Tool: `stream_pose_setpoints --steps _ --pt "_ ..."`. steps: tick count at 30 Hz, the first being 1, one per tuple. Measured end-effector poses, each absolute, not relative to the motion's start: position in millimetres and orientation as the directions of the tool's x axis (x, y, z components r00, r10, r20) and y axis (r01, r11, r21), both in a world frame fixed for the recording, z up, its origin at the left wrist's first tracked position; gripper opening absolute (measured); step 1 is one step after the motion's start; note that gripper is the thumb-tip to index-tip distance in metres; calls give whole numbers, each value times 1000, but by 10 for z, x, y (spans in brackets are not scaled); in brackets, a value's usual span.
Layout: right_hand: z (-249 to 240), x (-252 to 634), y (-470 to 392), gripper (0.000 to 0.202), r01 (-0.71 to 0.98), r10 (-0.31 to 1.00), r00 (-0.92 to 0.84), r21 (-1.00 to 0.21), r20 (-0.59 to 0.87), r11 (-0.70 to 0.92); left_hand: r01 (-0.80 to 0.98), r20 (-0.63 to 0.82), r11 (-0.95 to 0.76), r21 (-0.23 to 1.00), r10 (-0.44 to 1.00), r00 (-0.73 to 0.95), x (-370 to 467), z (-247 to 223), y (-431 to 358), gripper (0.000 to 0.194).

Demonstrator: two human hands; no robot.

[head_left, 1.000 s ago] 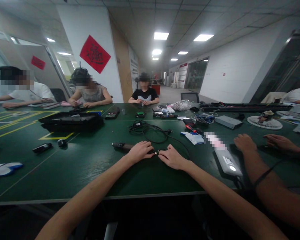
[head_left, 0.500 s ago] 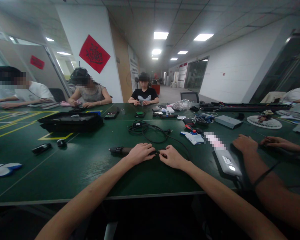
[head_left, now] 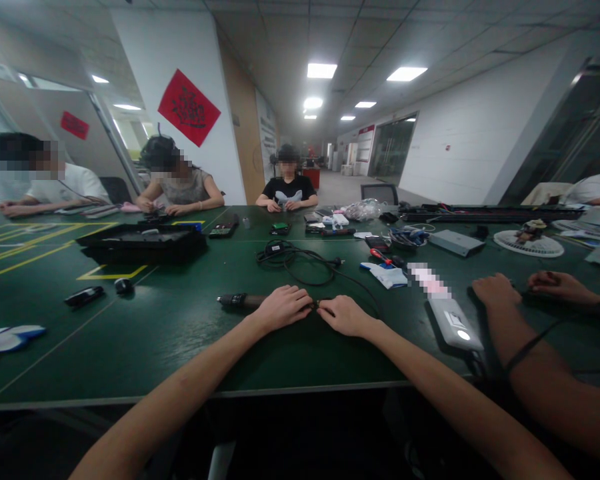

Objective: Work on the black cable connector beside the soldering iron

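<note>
A brown and black electric screwdriver [head_left: 237,301] lies on the green table, its metal tip pointing left. My left hand [head_left: 285,307] is closed around its tail end, which the fingers mostly hide. My right hand [head_left: 347,315] pinches the small end of a black cable [head_left: 373,289], almost touching the left fingertips. The plug end is largely hidden, so I cannot tell whether it is inside the screwdriver. Beyond my hands the cable runs in loops to a black adapter [head_left: 275,249].
A co-worker's hands [head_left: 497,297] are close on my right, beside a white power bank-like device [head_left: 454,325]. A work glove [head_left: 386,275] and a red screwdriver [head_left: 381,257] lie ahead. A black tray [head_left: 143,241] stands at left. Three people sit across the table.
My fingertips have drawn slightly closer together, narrowing the gap around the cable end. The screwdriver has stayed in place. The co-worker's hands on the right have shifted a little.
</note>
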State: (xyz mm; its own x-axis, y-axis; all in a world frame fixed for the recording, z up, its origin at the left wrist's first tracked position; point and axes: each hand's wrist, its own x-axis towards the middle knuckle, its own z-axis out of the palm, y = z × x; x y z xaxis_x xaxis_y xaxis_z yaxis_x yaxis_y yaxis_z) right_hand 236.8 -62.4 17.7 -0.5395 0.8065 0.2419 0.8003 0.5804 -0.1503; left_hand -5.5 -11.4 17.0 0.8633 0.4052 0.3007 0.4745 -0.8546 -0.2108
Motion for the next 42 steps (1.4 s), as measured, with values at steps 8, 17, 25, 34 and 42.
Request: stream_pose_setpoints --steps 8,17,25,34,42 --pt "180 2342 -619 28 822 819 -533 -101 213 561 468 295 -870 -156 411 863 -70 180 -110 22" --pt "267 2268 -630 33 870 872 -479 -79 105 487 468 322 -875 -122 411 853 -54 212 -132 19" --pt "300 2243 -663 37 890 889 -451 -35 79 455 446 325 -885 -133 386 863 -58 221 -151 20" --pt "300 2236 -629 40 898 903 -425 -97 69 430 487 337 -861 -148 420 843 -17 158 -97 17" --pt "288 2238 -651 39 891 903 -418 -150 98 429 466 334 -873 -143 400 853 -41 168 -132 17"
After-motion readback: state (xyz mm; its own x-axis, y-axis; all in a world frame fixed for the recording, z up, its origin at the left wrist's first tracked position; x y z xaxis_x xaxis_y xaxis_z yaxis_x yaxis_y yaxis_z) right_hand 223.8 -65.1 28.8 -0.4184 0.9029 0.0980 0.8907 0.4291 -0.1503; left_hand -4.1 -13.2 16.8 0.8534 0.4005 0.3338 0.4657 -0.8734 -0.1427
